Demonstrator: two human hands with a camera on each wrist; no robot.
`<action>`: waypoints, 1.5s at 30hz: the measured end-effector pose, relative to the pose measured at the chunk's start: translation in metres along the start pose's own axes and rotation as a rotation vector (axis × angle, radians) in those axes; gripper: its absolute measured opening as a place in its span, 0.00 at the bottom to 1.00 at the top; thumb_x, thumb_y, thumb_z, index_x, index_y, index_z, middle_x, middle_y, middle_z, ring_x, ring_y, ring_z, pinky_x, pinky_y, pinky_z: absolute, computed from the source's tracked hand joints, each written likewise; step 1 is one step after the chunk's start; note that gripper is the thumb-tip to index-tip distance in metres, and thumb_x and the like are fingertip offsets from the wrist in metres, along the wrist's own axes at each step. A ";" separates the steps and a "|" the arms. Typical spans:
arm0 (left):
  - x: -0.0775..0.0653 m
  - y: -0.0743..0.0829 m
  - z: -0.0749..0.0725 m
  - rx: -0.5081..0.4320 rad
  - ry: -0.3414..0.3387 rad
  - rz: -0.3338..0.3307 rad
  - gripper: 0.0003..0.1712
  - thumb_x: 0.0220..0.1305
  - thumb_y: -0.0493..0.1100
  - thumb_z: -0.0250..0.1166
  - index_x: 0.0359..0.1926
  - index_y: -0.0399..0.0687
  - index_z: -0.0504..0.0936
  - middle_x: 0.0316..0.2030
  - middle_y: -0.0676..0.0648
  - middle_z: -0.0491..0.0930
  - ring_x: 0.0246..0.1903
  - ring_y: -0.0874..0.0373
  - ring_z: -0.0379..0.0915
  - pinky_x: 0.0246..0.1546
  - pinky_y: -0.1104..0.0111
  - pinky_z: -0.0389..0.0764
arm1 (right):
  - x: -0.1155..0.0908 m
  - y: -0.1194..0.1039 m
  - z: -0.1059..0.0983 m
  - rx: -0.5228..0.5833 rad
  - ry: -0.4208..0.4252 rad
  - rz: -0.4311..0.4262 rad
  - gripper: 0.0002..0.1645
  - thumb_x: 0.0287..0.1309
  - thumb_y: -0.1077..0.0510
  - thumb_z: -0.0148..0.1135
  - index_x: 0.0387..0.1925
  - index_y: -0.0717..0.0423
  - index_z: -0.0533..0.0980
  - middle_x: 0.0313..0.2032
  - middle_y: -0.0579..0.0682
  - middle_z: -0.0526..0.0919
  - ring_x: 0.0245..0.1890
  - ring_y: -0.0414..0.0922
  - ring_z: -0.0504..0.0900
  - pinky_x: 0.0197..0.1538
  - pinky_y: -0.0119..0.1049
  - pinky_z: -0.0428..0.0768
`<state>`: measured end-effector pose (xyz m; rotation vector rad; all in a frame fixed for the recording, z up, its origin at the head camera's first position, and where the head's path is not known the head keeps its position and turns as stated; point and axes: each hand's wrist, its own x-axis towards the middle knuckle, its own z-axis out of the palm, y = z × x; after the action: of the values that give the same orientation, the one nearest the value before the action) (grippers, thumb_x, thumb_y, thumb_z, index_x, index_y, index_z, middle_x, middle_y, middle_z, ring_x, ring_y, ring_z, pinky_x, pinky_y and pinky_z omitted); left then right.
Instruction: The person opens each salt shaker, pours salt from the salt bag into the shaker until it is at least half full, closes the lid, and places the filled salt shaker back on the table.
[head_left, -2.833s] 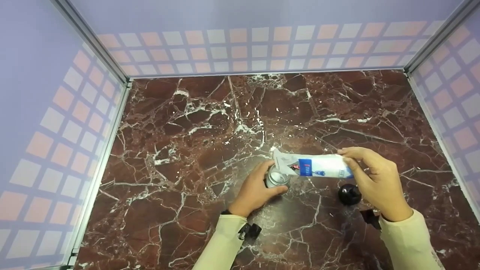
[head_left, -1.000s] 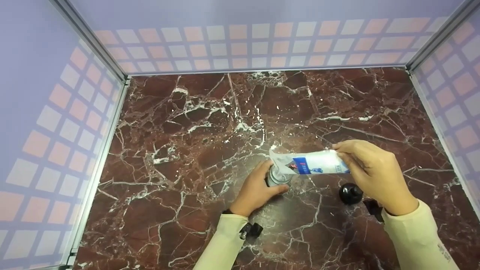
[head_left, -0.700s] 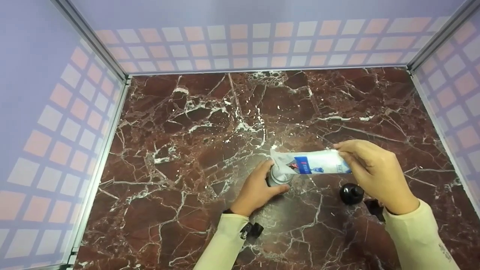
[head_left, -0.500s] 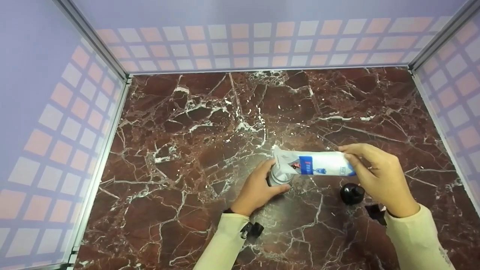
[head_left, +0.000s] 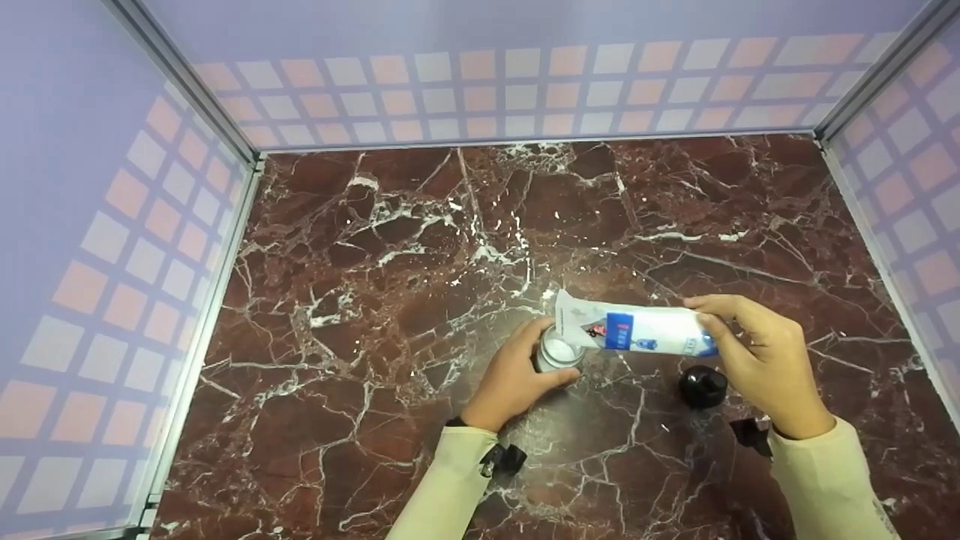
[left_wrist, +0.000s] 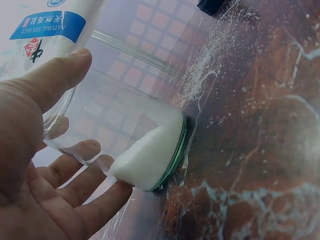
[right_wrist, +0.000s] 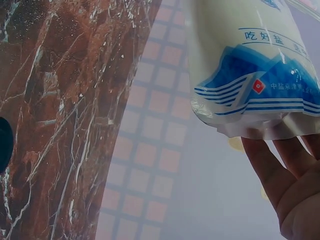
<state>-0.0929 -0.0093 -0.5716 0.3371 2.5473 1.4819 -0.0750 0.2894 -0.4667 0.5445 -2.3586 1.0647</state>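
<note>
My left hand (head_left: 514,375) grips a clear glass jar (head_left: 559,352), thumb on the near side and fingers round the far side. White salt (left_wrist: 150,155) lies heaped at a slant in the bottom of the jar in the left wrist view. The jar's greenish base is down at the marble tabletop. A white and blue bag of sea salt (head_left: 637,330) is held nearly level, its cut end overlapping the right of the jar's mouth in the head view. Thumb and fingers of my right hand (head_left: 761,360) pinch the bag's sealed bottom end, also seen in the right wrist view.
A round black lid-like object with a knob (head_left: 703,387) sits on the dark red marble table (head_left: 360,450), below the bag and near my right wrist. White grains (left_wrist: 215,65) are scattered beside the jar. Tiled-pattern walls (head_left: 480,82) enclose the back and both sides.
Since half a second ago the bag has shifted slightly right, uncovering more of the jar's mouth. Earlier it moved left over the mouth, then back. My left hand and the jar stay nearly still.
</note>
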 end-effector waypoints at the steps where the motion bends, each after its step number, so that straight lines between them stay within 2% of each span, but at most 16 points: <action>1: 0.000 0.000 0.000 0.001 0.000 0.000 0.46 0.51 0.55 0.81 0.70 0.62 0.72 0.54 0.56 0.78 0.49 0.59 0.76 0.51 0.59 0.80 | 0.000 0.000 0.000 0.003 0.000 -0.001 0.19 0.52 0.80 0.70 0.42 0.60 0.86 0.44 0.54 0.90 0.34 0.29 0.78 0.34 0.19 0.70; 9: -0.001 0.000 0.000 -0.003 0.005 -0.006 0.46 0.51 0.55 0.82 0.70 0.62 0.71 0.55 0.56 0.78 0.50 0.59 0.76 0.53 0.59 0.81 | 0.001 0.002 0.000 0.018 -0.003 -0.004 0.19 0.51 0.80 0.70 0.41 0.60 0.86 0.45 0.54 0.90 0.39 0.29 0.81 0.38 0.18 0.72; 15: -0.002 0.001 -0.001 -0.033 -0.004 -0.033 0.49 0.50 0.59 0.81 0.71 0.59 0.69 0.62 0.50 0.78 0.56 0.54 0.78 0.56 0.58 0.81 | 0.002 0.002 -0.001 0.016 -0.007 -0.014 0.20 0.49 0.81 0.70 0.42 0.60 0.86 0.45 0.54 0.90 0.41 0.29 0.82 0.39 0.18 0.73; 18: -0.003 0.001 -0.001 -0.041 -0.003 -0.050 0.48 0.49 0.59 0.81 0.69 0.60 0.69 0.64 0.48 0.77 0.58 0.52 0.78 0.57 0.57 0.80 | 0.003 0.001 -0.002 0.015 -0.010 -0.027 0.20 0.50 0.80 0.70 0.42 0.60 0.86 0.45 0.54 0.90 0.40 0.30 0.82 0.37 0.19 0.72; 22: -0.004 0.002 0.000 -0.044 -0.002 -0.057 0.45 0.50 0.57 0.82 0.67 0.62 0.70 0.63 0.49 0.77 0.58 0.52 0.78 0.57 0.55 0.80 | 0.004 0.000 -0.003 0.003 -0.014 -0.042 0.19 0.53 0.78 0.70 0.44 0.59 0.86 0.45 0.53 0.90 0.41 0.31 0.83 0.36 0.18 0.71; 26: -0.004 0.002 -0.001 -0.052 0.000 -0.049 0.44 0.50 0.55 0.82 0.66 0.63 0.70 0.62 0.49 0.78 0.58 0.51 0.79 0.57 0.53 0.80 | 0.006 -0.002 -0.003 -0.004 -0.013 -0.043 0.19 0.53 0.78 0.70 0.44 0.59 0.86 0.45 0.52 0.90 0.45 0.30 0.84 0.41 0.18 0.73; 34: -0.004 0.001 -0.001 -0.047 0.002 -0.027 0.44 0.49 0.59 0.81 0.65 0.61 0.70 0.61 0.50 0.78 0.55 0.54 0.79 0.56 0.57 0.81 | 0.008 -0.005 -0.004 -0.020 -0.010 -0.049 0.19 0.51 0.79 0.71 0.43 0.59 0.87 0.45 0.52 0.90 0.48 0.27 0.82 0.44 0.17 0.74; 45: -0.004 0.002 -0.001 -0.050 -0.003 -0.045 0.44 0.49 0.58 0.81 0.65 0.61 0.70 0.63 0.49 0.77 0.56 0.53 0.79 0.57 0.57 0.81 | 0.013 -0.010 -0.004 -0.029 -0.038 -0.075 0.20 0.53 0.78 0.71 0.44 0.57 0.86 0.46 0.49 0.90 0.50 0.30 0.83 0.50 0.18 0.75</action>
<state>-0.0894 -0.0098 -0.5694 0.2724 2.4936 1.5251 -0.0790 0.2839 -0.4513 0.6422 -2.3632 0.9934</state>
